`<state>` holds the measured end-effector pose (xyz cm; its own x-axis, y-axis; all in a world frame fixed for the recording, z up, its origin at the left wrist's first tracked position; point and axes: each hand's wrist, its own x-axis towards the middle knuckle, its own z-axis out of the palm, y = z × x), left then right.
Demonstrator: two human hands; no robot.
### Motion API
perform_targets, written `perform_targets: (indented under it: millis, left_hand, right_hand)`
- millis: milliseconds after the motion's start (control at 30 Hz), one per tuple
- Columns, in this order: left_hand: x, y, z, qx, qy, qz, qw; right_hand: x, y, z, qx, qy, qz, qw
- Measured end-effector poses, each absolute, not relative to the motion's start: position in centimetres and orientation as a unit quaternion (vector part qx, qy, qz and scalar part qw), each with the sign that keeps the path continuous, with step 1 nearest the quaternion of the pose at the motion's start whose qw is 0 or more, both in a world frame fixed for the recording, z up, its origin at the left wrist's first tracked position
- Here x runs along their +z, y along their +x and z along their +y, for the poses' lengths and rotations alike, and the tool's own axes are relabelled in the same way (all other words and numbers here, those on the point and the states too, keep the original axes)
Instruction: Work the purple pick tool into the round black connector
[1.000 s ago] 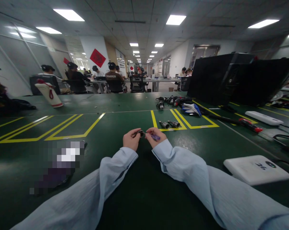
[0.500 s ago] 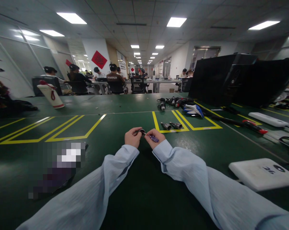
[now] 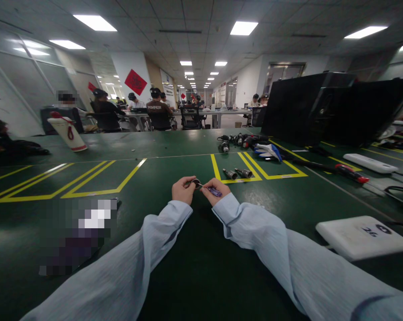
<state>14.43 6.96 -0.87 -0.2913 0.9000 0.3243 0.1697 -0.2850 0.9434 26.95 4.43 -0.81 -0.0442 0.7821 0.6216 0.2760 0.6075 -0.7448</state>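
Observation:
My left hand (image 3: 181, 191) is closed, thumb and fingers pinching a round metal socket (image 3: 196, 183) whose dark open end faces right. Between the closed fingers of my right hand (image 3: 219, 188) is a small screwdriver (image 3: 215, 191) with a clear purple handle. Its thin shaft points left, and the tip reaches the mouth of the socket; how deep it sits I cannot tell. Both hands are just above the green tabletop (image 3: 188, 249). Beyond my right hand, a metal socket with a narrow shank (image 3: 230, 174) lies beside a similar one (image 3: 244, 173) inside a yellow taped outline.
Power tools (image 3: 235, 141) and a blue-and-white glove (image 3: 268, 152) lie farther back. On the right are a red-and-black tool (image 3: 351, 174), a white box marked 26 (image 3: 365, 238) and dark monitors (image 3: 295, 109). A pixelated object (image 3: 84, 236) lies left; a white cup (image 3: 67, 133) stands behind.
The view has shifted slightly. Both hands keep their hold on the socket and the screwdriver, with the tip still at the socket's mouth; the tabletop things stay where they were.

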Motion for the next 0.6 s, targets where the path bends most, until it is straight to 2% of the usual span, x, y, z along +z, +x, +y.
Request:
perform_targets:
  millis: [600]
  left_hand:
    - [-0.7,14.6,6.7,0.633,0.497,0.504,0.313]
  right_hand:
    - [-1.9,26.8,5.4,0.261,-0.384,-0.671,0.578]
